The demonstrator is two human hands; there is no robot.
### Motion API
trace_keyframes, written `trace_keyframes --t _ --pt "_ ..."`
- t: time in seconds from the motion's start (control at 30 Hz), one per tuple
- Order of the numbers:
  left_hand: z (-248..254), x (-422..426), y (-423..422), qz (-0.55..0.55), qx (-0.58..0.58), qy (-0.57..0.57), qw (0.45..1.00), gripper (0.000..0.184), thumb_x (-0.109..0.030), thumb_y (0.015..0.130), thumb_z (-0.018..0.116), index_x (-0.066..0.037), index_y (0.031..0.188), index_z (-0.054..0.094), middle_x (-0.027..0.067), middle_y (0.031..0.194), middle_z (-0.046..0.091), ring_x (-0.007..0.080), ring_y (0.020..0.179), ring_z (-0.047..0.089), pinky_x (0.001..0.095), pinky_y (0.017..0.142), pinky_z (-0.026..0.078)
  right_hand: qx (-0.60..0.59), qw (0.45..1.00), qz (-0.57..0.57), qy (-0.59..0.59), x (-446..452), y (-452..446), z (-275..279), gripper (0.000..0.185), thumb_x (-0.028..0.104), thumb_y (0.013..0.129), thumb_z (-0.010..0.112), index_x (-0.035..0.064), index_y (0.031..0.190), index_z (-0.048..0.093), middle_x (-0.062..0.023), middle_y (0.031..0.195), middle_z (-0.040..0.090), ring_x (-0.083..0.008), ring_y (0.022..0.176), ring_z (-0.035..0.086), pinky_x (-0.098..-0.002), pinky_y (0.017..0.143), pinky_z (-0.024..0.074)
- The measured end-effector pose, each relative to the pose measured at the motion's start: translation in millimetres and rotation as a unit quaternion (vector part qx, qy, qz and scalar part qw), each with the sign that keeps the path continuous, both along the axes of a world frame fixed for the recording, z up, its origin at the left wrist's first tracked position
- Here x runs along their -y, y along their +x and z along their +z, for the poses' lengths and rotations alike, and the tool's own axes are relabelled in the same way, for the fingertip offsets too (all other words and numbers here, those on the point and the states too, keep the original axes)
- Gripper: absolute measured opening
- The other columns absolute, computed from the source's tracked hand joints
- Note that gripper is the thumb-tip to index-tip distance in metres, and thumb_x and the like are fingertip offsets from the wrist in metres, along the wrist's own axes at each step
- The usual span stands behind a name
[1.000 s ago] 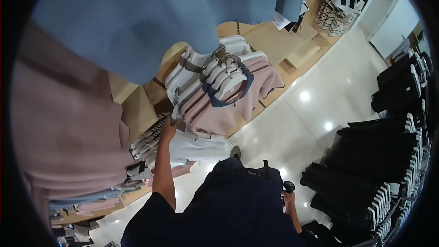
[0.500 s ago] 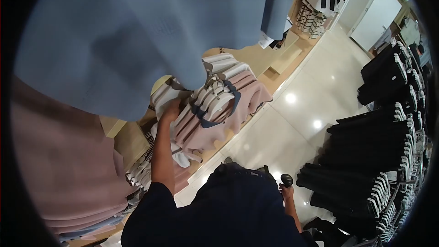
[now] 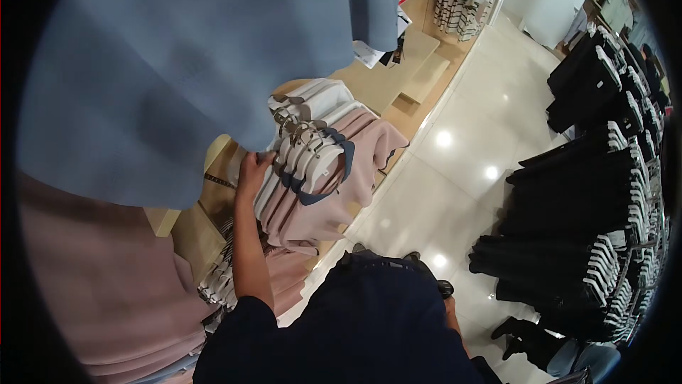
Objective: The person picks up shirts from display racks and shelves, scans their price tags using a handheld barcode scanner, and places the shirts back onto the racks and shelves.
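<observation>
My left hand (image 3: 253, 172) reaches to the near side of a row of hanging shirts, its fingers closed at the edge of a pale shirt (image 3: 267, 192). Pink shirts with dark blue collars (image 3: 359, 142) hang beside it on white hangers (image 3: 310, 160), bunched close together. Behind them are white shirts (image 3: 323, 96). Low at my right side, my right hand (image 3: 450, 307) is wrapped round a black handheld device (image 3: 445, 289) with a rounded head; its exact kind is unclear and my body partly hides the hand.
A large blue garment (image 3: 177, 64) hangs close in front, above pink garments (image 3: 106, 263) at left. Wooden shelving (image 3: 398, 75) runs along the wall. Across the tiled floor (image 3: 455, 107), racks hold black garments (image 3: 561, 206). Another person's legs (image 3: 529, 338) show at lower right.
My left hand has come back out from between the shirts to their near edge. The white shirts near it have shifted away. My right hand with the device is more hidden beside my body.
</observation>
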State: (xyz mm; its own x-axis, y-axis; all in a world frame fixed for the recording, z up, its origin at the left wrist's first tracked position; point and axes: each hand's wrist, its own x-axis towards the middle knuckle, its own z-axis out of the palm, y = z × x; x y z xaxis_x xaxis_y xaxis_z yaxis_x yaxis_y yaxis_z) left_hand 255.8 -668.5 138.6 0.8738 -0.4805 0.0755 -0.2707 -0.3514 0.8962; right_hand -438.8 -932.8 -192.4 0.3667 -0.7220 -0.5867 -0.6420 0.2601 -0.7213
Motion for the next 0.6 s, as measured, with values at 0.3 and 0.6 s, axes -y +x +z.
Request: trace_keyframes --t 0.3,0.6 --pt "-9 -11 -3 -0.024 0.1 0.15 0.983 0.046 -0.008 0.094 0.056 -0.004 0.139 0.049 0.0194 0.122 0.063 0.0303 0.108 0.062 0.0355 0.093 0.047 -0.079 0.996 -0.004 0.053 -3 51 60 0.015 0.016 0.083 0.07 0.0016 0.085 0.066 -0.0082 0.069 0.066 -0.0174 0.054 0.06 -0.0326 0.05 0.0468" --pt "17 -11 -4 0.126 0.178 0.13 0.967 0.044 -0.013 0.095 0.058 -0.001 0.137 0.051 0.0169 0.123 0.061 0.023 0.105 0.062 0.0338 0.09 0.047 0.014 0.991 -0.105 0.086 -18 58 18 0.017 0.016 0.081 0.073 0.0024 0.081 0.062 -0.0063 0.066 0.062 -0.0142 0.048 0.054 -0.0298 0.042 0.0418"
